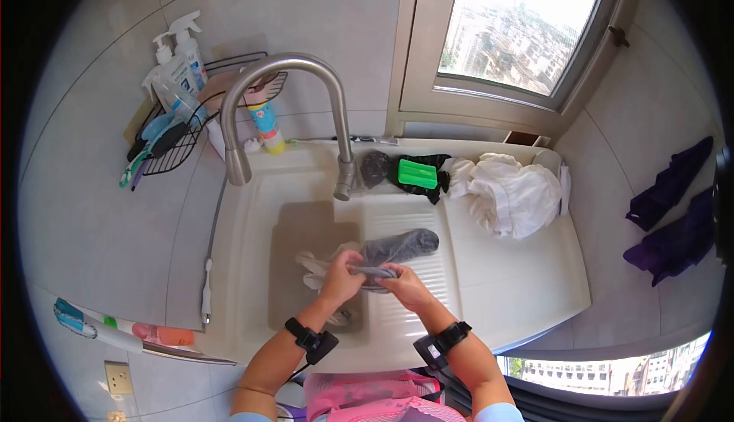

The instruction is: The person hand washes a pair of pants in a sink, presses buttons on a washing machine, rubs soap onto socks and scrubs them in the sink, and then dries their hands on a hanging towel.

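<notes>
Above the edge between the basin and the ribbed washboard, my left hand and my right hand hold a grey cloth between them. The fingers of both hands are closed on its edges. Just beyond it, a dark grey wet cloth lies across the ribs. White cloth shows in the basin to the left of my left hand. More light fabric is partly hidden below that hand.
A curved faucet arches over the basin. A green soap bar rests on black cloth behind the washboard. White laundry is piled at the back right. A wire rack with bottles and brushes hangs at left. Purple cloths hang at right.
</notes>
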Demonstrator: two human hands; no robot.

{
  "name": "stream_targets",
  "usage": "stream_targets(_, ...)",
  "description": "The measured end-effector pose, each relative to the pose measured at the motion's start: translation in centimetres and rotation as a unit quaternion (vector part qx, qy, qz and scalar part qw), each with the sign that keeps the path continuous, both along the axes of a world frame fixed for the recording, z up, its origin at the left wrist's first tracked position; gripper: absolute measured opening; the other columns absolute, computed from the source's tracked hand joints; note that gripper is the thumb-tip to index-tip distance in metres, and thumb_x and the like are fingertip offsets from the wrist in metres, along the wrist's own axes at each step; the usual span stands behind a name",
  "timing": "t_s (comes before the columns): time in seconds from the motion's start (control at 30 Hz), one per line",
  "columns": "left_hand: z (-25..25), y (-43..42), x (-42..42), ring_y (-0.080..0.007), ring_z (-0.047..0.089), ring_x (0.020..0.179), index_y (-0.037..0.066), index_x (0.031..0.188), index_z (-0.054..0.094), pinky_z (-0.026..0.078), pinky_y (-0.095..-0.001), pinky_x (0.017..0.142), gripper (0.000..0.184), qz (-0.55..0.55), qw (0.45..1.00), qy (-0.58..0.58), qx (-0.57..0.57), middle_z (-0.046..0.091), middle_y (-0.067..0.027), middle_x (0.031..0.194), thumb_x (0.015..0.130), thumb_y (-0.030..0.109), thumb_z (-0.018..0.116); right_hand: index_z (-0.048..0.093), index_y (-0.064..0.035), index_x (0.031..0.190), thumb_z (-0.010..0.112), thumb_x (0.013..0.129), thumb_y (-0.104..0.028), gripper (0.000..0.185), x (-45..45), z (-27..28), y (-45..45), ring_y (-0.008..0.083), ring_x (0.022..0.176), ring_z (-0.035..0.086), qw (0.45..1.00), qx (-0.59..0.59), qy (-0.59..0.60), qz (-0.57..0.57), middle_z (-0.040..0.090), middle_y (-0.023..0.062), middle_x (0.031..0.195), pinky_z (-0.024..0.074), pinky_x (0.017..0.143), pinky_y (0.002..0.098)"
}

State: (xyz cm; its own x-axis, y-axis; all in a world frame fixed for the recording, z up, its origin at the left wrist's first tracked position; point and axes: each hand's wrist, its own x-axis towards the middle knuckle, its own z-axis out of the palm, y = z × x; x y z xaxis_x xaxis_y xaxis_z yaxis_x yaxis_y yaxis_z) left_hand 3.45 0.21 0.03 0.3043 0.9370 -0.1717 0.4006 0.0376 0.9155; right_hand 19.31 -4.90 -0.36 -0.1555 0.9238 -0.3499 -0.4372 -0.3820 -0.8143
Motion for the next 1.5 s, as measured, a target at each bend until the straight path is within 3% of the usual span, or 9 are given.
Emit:
stream_targets(0.17, -1.1, -0.2, -0.4, -0.0121, 0.053, 0.068, 0.009, 0.093, 0.055, 0.041, -0.0256, 0.055, 0.014, -0.004, 0.870, -0.347, -0.351, 0.058, -0.0025, 0.084, 0.080, 0.009, 0.052, 0.052, 0.0022, 0.101, 0.052, 0.086, -0.024, 0.030, 0.4, 2.7, -0.4, 0.0124, 0.084, 0.056, 0.971, -0.007, 0.237, 0.036, 0.058, 0.0054, 0.094, 0.0443, 0.077, 0.0264)
stream_targets(0.33, 0.9, -1.8, 0.2, -0.0187, 0.056, 0.083, 0.010, 0.107, 0.051, 0.047, -0.0327, 0.062, 0.028, -0.241, 0.594, -0.572, -0.512, 0.057, -0.0062, 0.097, 0.087, 0.029, 0.047, 0.055, -0.0022, 0.096, 0.049, 0.088, -0.024, 0.024, -0.1, 0.6, 0.8, 0.0094, 0.076, 0.054, 0.998, 0.022, 0.062, 0.002, 0.057, 0.0020, 0.086, 0.0443, 0.069, 0.0233)
stream_targets(0.5, 5.2, -1.8, 0.5, -0.0269, 0.044, 0.112, 0.006, 0.122, 0.039, 0.041, -0.0568, 0.079, 0.052, -0.279, 0.634, -0.555, -0.461, 0.047, -0.0102, 0.120, 0.088, 0.045, 0.036, 0.055, -0.0035, 0.092, 0.050, 0.086, -0.018, 0.016, 1.5, -1.6, -0.3, 0.0065, 0.077, 0.052, 0.986, 0.155, -0.056, -0.022, 0.055, -0.0001, 0.084, 0.0429, 0.067, 0.0210)
stream_targets(0.53, 4.8, -1.5, 0.3, -0.0283, 0.042, 0.116, 0.005, 0.125, 0.036, 0.038, -0.0617, 0.082, 0.058, -0.270, 0.653, -0.540, -0.458, 0.047, -0.0103, 0.121, 0.087, 0.049, 0.033, 0.054, -0.0031, 0.094, 0.051, 0.085, -0.015, 0.016, 2.5, 0.2, 0.2, 0.0070, 0.080, 0.051, 0.988, 0.033, 0.135, -0.066, 0.055, 0.0007, 0.085, 0.0425, 0.069, 0.0209)
stream_targets(0.8, 2.4, -2.4, 1.5, -0.0231, 0.051, 0.105, 0.006, 0.114, 0.046, 0.040, -0.0465, 0.088, 0.046, -0.128, 0.797, -0.430, -0.405, 0.055, -0.0085, 0.110, 0.088, 0.043, 0.038, 0.061, -0.0009, 0.078, 0.065, 0.076, -0.013, 0.013, 3.3, 6.3, -0.2, 0.0049, 0.066, 0.049, 0.953, 0.022, -0.291, 0.086, 0.056, -0.0028, 0.067, 0.0399, 0.061, 0.0197)
stream_targets(1.03, 0.4, -0.2, -2.0, -0.0189, 0.058, 0.087, 0.005, 0.092, 0.058, 0.044, -0.0362, 0.082, 0.021, 0.175, 0.745, -0.565, -0.309, 0.062, -0.0075, 0.092, 0.081, 0.022, 0.059, 0.054, -0.0074, 0.073, 0.060, 0.081, -0.014, 0.011, 7.2, 2.6, -0.4, 0.0056, 0.064, 0.050, 0.983, 0.102, -0.037, -0.146, 0.055, -0.0027, 0.069, 0.0398, 0.056, 0.0218)
stream_targets(1.23, 1.3, 0.4, -3.2, -0.0157, 0.058, 0.075, 0.009, 0.088, 0.058, 0.045, -0.0294, 0.074, 0.009, 0.134, 0.753, -0.504, -0.401, 0.062, -0.0052, 0.084, 0.081, 0.015, 0.058, 0.053, -0.0086, 0.075, 0.055, 0.083, -0.009, 0.008, 9.4, 3.1, -0.7, 0.0063, 0.066, 0.052, 0.993, 0.017, 0.034, -0.116, 0.057, -0.0017, 0.076, 0.0409, 0.060, 0.0206)
stream_targets(1.37, -3.9, 0.7, -2.3, -0.0110, 0.051, 0.069, 0.009, 0.083, 0.052, 0.042, -0.0247, 0.065, 0.008, 0.105, 0.921, -0.334, -0.169, 0.055, -0.0012, 0.079, 0.078, 0.008, 0.059, 0.057, -0.0082, 0.079, 0.054, 0.079, -0.001, 0.008, 10.5, 2.3, 0.3, 0.0122, 0.076, 0.054, 0.943, 0.136, -0.295, -0.065, 0.060, 0.0021, 0.084, 0.0419, 0.062, 0.0223)
stream_targets(1.5, -4.7, -0.8, -1.8, -0.0110, 0.048, 0.072, 0.006, 0.090, 0.047, 0.041, -0.0259, 0.063, 0.022, -0.044, 0.981, -0.183, -0.054, 0.051, -0.0026, 0.084, 0.073, 0.008, 0.061, 0.060, -0.0094, 0.079, 0.051, 0.066, 0.008, 0.023, 13.5, 1.5, 0.0, 0.0255, 0.092, 0.052, 0.722, 0.343, -0.600, 0.008, 0.060, 0.0063, 0.096, 0.0449, 0.067, 0.0310)
